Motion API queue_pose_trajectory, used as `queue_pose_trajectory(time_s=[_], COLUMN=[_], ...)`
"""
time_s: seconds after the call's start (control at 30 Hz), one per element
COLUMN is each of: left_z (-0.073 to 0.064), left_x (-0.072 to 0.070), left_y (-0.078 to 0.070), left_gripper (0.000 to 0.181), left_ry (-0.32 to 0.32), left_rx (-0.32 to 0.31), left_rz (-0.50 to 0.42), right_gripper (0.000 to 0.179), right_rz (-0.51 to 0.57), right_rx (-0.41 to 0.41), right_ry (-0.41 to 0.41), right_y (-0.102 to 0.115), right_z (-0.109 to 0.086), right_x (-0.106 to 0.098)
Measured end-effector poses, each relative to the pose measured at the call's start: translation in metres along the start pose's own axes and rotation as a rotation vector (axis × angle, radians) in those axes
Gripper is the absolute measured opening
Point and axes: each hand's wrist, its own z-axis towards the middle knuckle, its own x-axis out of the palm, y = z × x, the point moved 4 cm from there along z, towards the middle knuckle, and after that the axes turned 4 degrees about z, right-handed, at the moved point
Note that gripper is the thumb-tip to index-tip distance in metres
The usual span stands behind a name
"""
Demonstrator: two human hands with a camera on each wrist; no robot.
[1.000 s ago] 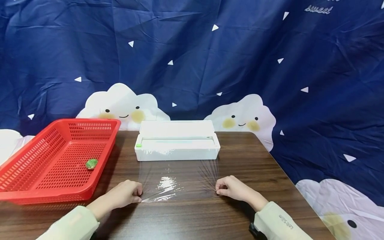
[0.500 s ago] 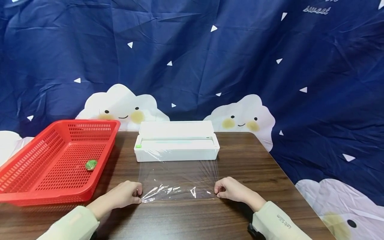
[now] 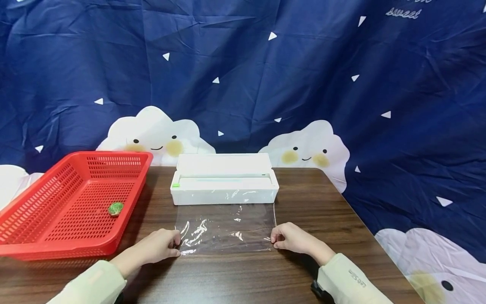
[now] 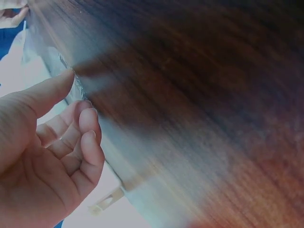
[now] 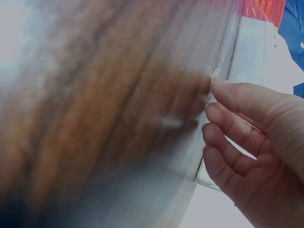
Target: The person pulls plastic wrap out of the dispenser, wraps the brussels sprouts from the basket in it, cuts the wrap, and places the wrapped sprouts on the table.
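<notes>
A clear sheet of plastic wrap (image 3: 224,230) stretches from the front of a white wrap dispenser box (image 3: 224,196) toward the person. My left hand (image 3: 161,245) pinches the sheet's near left corner between thumb and fingers. At the near right corner my right hand (image 3: 292,239) pinches the same sheet. In the left wrist view the left thumb (image 4: 59,85) and fingertips meet at the film's edge. The right wrist view shows the right thumb (image 5: 237,92) at the crinkled film edge, the other fingers curled below. The box lid (image 3: 224,164) stands raised at the back.
On the left stands a red plastic basket (image 3: 108,245) with a small green round thing (image 3: 115,208) inside. A green slider (image 3: 176,185) sits at the box's left end. The brown wooden table (image 3: 228,278) ends at a slanting right edge. Behind hangs a blue curtain (image 3: 243,76).
The bright glints and creases on the plastic wrap have shifted, and its right edge hangs looser. The right hand has moved very slightly left; the left hand stays almost still.
</notes>
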Motion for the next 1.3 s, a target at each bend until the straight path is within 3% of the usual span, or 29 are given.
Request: queue_pose_trajectory(time_s=[0.53,0.77,1.03,1.3], left_z=[0.002,0.003,0.010,0.014], left_x=[0.001,0.000,-0.007,-0.029], left_y=[0.003,0.003,0.003,-0.004], left_gripper=[0.024,0.022,0.018,0.016], left_ry=[0.015,-0.008,-0.074,-0.149], left_rx=[-0.020,-0.010,0.046,0.041], left_rz=[0.003,-0.007,-0.147,-0.225], right_gripper=[0.018,0.018,0.019,0.018], right_rz=[0.000,0.015,0.011,0.051], right_rx=[0.007,0.009,0.010,0.022], right_ry=[-0.006,-0.011,-0.016,0.000], right_y=[-0.004,-0.005,-0.008,-0.006], right_z=[0.002,0.002,0.002,0.002], right_x=[-0.001,-0.002,-0.001,0.000])
